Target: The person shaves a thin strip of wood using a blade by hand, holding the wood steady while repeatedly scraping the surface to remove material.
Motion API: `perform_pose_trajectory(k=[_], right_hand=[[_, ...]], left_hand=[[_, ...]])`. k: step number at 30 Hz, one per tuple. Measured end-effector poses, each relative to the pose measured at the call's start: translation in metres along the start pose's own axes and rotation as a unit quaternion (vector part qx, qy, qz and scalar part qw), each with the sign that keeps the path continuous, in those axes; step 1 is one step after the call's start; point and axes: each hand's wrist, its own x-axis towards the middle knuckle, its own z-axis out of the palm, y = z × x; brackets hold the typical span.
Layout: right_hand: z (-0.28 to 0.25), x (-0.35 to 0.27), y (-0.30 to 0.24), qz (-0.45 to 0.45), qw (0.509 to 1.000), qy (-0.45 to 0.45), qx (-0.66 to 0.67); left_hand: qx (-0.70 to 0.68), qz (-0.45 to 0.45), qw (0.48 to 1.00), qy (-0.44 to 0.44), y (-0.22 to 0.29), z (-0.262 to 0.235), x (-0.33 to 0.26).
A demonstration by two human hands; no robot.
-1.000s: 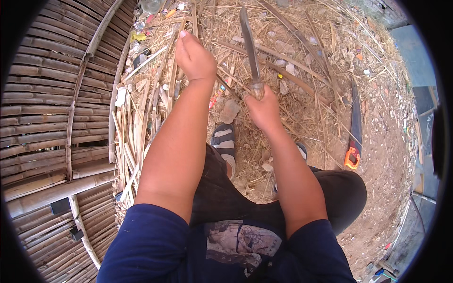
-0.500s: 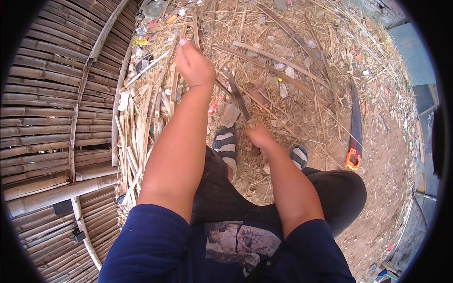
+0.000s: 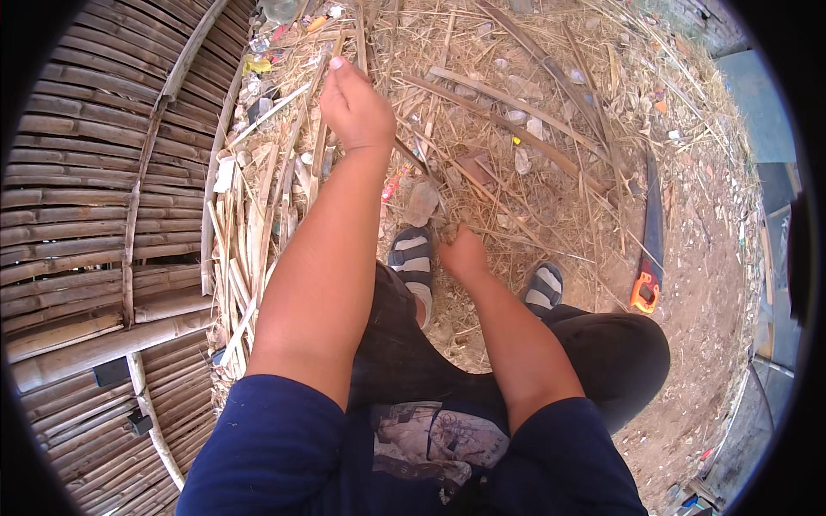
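My left hand (image 3: 357,112) is closed, thumb pointing up and away from me. From beneath it a thin dark bamboo strip (image 3: 411,156) slants down toward my right hand; its fingers mostly hide where it is gripped. My right hand (image 3: 465,253) is closed round the handle of a long-bladed knife (image 3: 442,206), in front of my sandalled feet. The blade is now seen nearly edge-on and hard to make out, close to the strip's lower end. A flat grey stone (image 3: 422,204) lies just left of it.
A handsaw (image 3: 654,224) with an orange handle lies on the ground to the right. Longer bamboo strips (image 3: 516,112) lie across the straw ahead. Cut slats (image 3: 245,249) are heaped along a bamboo slat wall (image 3: 77,206) at the left. Bits of litter are scattered about.
My right hand has turned the knife, so its blade no longer shows broadside, and shifted slightly left. My left hand has moved up slightly. My right foot shows more.
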Motion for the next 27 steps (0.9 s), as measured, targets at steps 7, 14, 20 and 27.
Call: perform_pose_trajectory(k=[7,14,20,27], right_hand=[[-0.045,0.011,-0.020,0.014,0.985,-0.042,0.165],[-0.099,-0.007,-0.104,-0.154,0.929,0.172,0.289],[0.009,0.005,0.010,-0.001,0.999,0.008,-0.031],[-0.033,0.020,0.005,0.014,0.981,-0.066,0.183]], left_hand=[[-0.033,-0.020,0.998,-0.047,-0.011,-0.004,0.006],[-0.012,0.002,0.999,-0.041,-0.011,-0.003,0.003],[0.016,-0.001,0.999,-0.049,-0.008,-0.005,-0.002],[-0.014,-0.014,0.999,-0.038,-0.012,-0.003,0.006]])
